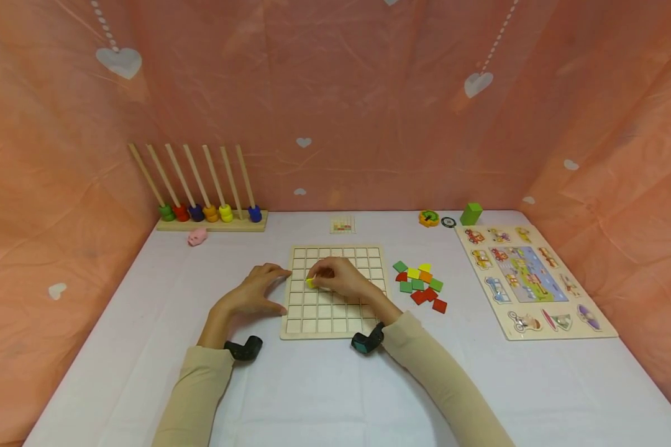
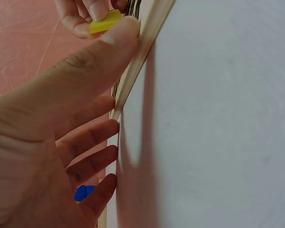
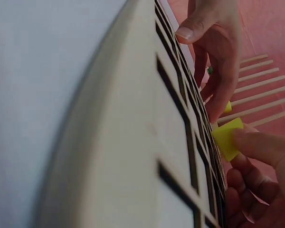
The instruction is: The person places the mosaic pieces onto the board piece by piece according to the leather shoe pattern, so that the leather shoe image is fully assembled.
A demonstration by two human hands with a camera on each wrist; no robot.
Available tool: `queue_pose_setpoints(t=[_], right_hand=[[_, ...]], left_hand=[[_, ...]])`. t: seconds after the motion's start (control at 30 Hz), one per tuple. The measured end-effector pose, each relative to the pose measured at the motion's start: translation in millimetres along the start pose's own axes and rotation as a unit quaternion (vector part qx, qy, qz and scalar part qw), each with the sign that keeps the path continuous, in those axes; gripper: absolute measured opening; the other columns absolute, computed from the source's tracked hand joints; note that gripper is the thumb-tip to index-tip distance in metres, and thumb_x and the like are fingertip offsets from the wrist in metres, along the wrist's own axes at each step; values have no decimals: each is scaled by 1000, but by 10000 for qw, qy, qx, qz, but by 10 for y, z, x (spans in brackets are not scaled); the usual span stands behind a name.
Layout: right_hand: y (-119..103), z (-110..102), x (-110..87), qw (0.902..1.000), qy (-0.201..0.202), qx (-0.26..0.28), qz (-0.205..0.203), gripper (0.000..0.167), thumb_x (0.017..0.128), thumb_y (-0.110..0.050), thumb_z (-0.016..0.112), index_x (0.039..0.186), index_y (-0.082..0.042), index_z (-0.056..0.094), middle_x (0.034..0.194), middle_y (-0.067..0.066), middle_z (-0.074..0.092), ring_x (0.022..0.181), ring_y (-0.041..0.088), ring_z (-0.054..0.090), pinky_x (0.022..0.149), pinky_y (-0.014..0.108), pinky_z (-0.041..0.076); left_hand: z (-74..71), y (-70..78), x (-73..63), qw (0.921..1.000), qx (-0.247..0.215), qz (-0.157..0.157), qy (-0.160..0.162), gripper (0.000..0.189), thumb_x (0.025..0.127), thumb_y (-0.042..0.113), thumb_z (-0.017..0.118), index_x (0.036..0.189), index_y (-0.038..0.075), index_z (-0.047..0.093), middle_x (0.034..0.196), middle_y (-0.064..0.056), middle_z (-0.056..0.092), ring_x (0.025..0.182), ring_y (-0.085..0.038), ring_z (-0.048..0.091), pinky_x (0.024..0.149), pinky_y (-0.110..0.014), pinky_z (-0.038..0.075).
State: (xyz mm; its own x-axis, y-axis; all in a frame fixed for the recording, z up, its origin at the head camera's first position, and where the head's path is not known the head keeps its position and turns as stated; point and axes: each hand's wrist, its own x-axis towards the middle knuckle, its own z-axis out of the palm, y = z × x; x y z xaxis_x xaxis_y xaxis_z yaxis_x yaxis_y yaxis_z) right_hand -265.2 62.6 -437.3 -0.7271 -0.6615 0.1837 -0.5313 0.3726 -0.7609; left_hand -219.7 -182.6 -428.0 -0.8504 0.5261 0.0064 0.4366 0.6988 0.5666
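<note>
As only wrist-views show, tile (image 3: 227, 138) tilts.

And here, centre of the table (image 1: 291, 391), the grid board (image 1: 324, 312); straight behind, a pattern card (image 1: 343, 225); over to the right, loose tiles (image 1: 417, 285), then the picture puzzle (image 1: 483, 318); back left, a peg abacus (image 1: 212, 226), pig figurine (image 1: 197, 236) just in front!

Pink, heart-dotted drapes (image 1: 335, 112) wall a white-covered table (image 1: 291, 397) at nine, twelve and three o'clock in a play corner, with a peg stacker (image 1: 210, 214) at ten and a puzzle (image 1: 528, 273) at three; home or studio, unclear.
</note>
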Motion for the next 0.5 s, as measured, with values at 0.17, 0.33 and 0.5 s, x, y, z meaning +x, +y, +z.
queue_pose_setpoints(t=[0.17,0.33,0.5], right_hand=[[-20,10,2,9990,11,-369,-239,12,87,-9,64,97,-10,71,88,0,63,73,9,46,66,21,39],[-40,6,7,9965,-115,-706,-421,15,89,-8,61,100,-10,72,90,0,64,74,9,47,67,21,38],[-54,32,22,9921,-262,-1026,-675,16,90,-6,60,100,-8,73,96,2,65,85,12,53,75,23,42]], left_hand=[[4,11,3,10000,31,-71,-34,80,71,31,80,136,2,44,134,-20,40,123,-37,32,103,-56,27],[6,0,8,10000,61,-38,-31,81,71,32,80,136,2,44,134,-20,40,124,-38,32,103,-56,26],[12,-12,6,9999,101,12,2,80,71,32,80,136,1,45,133,-21,40,123,-38,32,102,-56,27]])
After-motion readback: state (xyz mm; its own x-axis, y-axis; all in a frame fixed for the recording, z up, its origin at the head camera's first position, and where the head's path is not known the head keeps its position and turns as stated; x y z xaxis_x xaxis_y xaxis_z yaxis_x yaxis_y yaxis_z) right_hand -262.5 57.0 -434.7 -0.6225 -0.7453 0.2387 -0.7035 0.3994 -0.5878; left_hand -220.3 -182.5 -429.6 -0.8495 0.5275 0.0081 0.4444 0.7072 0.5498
